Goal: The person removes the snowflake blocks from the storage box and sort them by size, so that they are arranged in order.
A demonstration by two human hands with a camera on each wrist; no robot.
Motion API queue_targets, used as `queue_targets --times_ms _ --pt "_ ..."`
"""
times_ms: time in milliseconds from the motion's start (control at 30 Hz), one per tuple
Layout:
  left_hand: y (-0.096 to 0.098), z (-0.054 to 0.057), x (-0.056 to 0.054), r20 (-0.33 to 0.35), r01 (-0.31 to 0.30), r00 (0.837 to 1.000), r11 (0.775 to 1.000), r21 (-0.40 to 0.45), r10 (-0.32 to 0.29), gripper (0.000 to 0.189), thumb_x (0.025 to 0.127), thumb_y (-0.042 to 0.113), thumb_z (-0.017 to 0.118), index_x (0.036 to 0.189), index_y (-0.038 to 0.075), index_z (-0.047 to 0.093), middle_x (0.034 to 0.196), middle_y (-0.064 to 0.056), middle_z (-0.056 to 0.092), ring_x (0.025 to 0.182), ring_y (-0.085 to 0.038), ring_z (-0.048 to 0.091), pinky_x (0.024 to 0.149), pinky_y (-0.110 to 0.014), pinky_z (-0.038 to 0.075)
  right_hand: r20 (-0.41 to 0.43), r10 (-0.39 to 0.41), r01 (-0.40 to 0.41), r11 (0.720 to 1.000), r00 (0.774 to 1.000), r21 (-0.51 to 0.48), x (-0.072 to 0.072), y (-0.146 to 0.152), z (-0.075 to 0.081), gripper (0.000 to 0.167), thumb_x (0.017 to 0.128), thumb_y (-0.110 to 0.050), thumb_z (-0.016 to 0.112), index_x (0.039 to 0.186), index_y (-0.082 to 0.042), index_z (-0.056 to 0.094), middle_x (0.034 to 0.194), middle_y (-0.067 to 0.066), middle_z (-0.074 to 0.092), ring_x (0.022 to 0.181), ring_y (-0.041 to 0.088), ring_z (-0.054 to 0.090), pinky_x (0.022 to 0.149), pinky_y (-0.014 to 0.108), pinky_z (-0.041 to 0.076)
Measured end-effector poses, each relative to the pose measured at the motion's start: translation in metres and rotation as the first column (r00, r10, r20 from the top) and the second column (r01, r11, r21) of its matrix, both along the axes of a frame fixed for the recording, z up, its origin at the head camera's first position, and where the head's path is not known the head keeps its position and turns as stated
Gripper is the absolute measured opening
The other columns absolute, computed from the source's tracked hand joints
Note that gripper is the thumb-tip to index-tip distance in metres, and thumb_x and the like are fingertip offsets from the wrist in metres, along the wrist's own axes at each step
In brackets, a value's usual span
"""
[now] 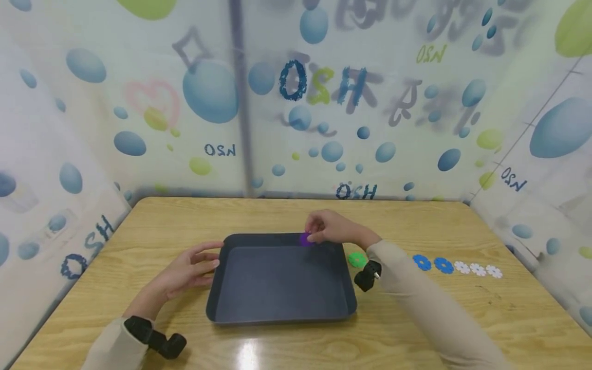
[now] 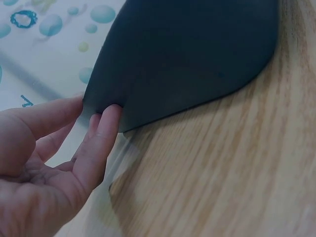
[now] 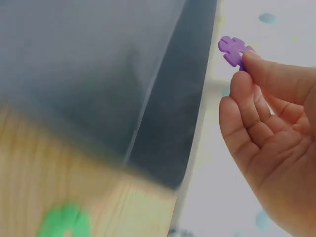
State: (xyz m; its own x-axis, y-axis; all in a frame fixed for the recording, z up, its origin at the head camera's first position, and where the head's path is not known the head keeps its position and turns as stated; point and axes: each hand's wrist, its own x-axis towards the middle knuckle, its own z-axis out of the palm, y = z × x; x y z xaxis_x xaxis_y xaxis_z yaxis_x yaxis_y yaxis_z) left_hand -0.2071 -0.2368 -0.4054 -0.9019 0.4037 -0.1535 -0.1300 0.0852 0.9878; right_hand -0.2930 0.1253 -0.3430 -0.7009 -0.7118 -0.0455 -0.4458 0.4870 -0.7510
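Note:
A dark grey rectangular tray (image 1: 282,282) lies on the wooden table. My right hand (image 1: 335,226) is over the tray's far edge, toward its right corner. Between thumb and index finger it pinches a small purple flower-shaped plastic piece (image 3: 231,50) with notched petals. At the tray's left side, my left hand (image 1: 189,270) touches the rim near the far corner with fairly straight fingers. The left wrist view shows those fingertips (image 2: 112,114) against the dark tray wall. Just right of the tray lies a green notched disc (image 1: 357,259), partly seen in the right wrist view too.
Farther right on the table (image 1: 259,216) lie two blue notched discs (image 1: 444,265) and a row of three white ones (image 1: 478,270). A patterned curtain (image 1: 287,169) stands behind the table's far edge. Black wrist cameras (image 1: 154,336) sit on both sleeves.

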Motion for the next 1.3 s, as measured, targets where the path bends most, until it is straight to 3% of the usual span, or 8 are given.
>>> queue_targets --times_ms 167,333,600,733,933,1167,1300 --pt "0.0 0.0 -0.001 -0.003 0.001 1.0 1.0 -0.001 -0.001 0.056 0.093 0.015 0.056 0.141 0.003 0.029 0.13 -0.026 0.035 0.101 -0.02 0.056 0.079 -0.035 0.05 0.004 -0.131 0.131 0.99 0.991 -0.049 0.0 0.051 -0.001 0.012 0.085 -0.007 0.064 0.093 0.0 0.057 0.078 0.008 0.058 0.069 0.022 0.057 0.067 0.046 0.049" --pt "0.0 0.0 -0.002 -0.003 0.011 1.0 1.0 0.001 -0.011 0.057 0.093 0.015 0.056 0.141 0.003 0.028 0.128 -0.025 0.037 0.101 -0.02 0.057 0.079 -0.035 0.05 0.041 -0.296 0.299 0.95 0.954 -0.094 0.003 0.098 -0.003 0.016 0.087 -0.005 0.061 0.096 0.005 0.054 0.081 0.012 0.056 0.075 0.031 0.056 0.072 0.049 0.048" --pt "-0.003 0.0 -0.001 -0.015 0.018 1.0 1.0 -0.021 -0.018 0.057 0.093 0.015 0.055 0.141 0.003 0.028 0.129 -0.025 0.036 0.101 -0.017 0.055 0.079 -0.035 0.05 0.032 -0.542 0.541 0.832 0.84 -0.122 0.015 0.163 -0.02 0.028 0.091 -0.013 0.059 0.106 0.008 0.05 0.088 0.011 0.057 0.082 0.029 0.059 0.078 0.041 0.05" --pt "-0.003 0.001 -0.001 -0.009 0.015 1.0 1.0 -0.021 -0.016 0.056 0.093 0.015 0.056 0.141 0.004 0.03 0.126 -0.022 0.038 0.1 -0.016 0.054 0.078 -0.034 0.051 0.022 -0.622 0.619 0.775 0.783 -0.128 0.024 0.19 -0.027 0.033 0.092 -0.015 0.057 0.11 0.011 0.049 0.088 0.009 0.058 0.081 0.023 0.061 0.076 0.035 0.051" --pt "-0.001 0.002 -0.002 -0.004 0.01 1.0 1.0 -0.014 -0.01 0.056 0.093 0.015 0.055 0.141 0.003 0.029 0.124 -0.021 0.038 0.099 -0.016 0.054 0.076 -0.032 0.052 0.002 -0.702 0.697 0.708 0.712 -0.115 0.036 0.231 -0.031 0.041 0.093 -0.019 0.055 0.117 0.013 0.045 0.089 0.006 0.056 0.078 0.013 0.061 0.074 0.03 0.052" --pt "-0.002 0.002 -0.001 -0.008 0.008 1.0 1.0 -0.018 -0.008 0.057 0.093 0.016 0.056 0.141 0.003 0.029 0.126 -0.022 0.038 0.1 -0.015 0.055 0.077 -0.033 0.051 -0.043 -0.768 0.76 0.639 0.639 -0.118 0.055 0.276 -0.038 0.04 0.093 -0.016 0.055 0.115 0.016 0.044 0.082 -0.003 0.056 0.07 0.006 0.06 0.065 0.022 0.052" --pt "-0.002 0.001 0.0 -0.005 0.002 1.0 1.0 -0.023 -0.002 0.057 0.093 0.015 0.056 0.142 0.003 0.028 0.129 -0.024 0.035 0.101 -0.016 0.054 0.078 -0.033 0.051 -0.013 -0.813 0.807 0.58 0.583 -0.113 0.066 0.3 -0.044 0.043 0.093 -0.017 0.054 0.116 0.017 0.041 0.08 -0.01 0.055 0.068 0.003 0.059 0.062 0.023 0.052"
